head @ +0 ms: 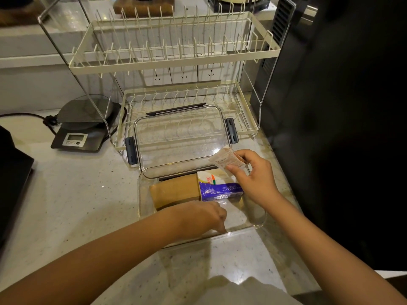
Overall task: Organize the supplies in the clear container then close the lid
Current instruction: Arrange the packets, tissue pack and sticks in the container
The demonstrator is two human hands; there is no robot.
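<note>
Sachet poised over the open container
Right hand [253,179] pinched a sachet [226,160] at the clear container's [253,226] two o'clock; left hand [202,216], fingers curled inside, might block it

A clear container [145,208] sits open on the speckled counter [77,205], its lid [179,133] leaning back against a cream dish rack [174,51]. Inside lie a tan packet [174,191] and a blue-and-white tissue pack [218,188], touching. The right hand [253,177] pinches a small white sachet [226,159] above the container; the left hand [202,216] reaches inside near its front wall.
</note>
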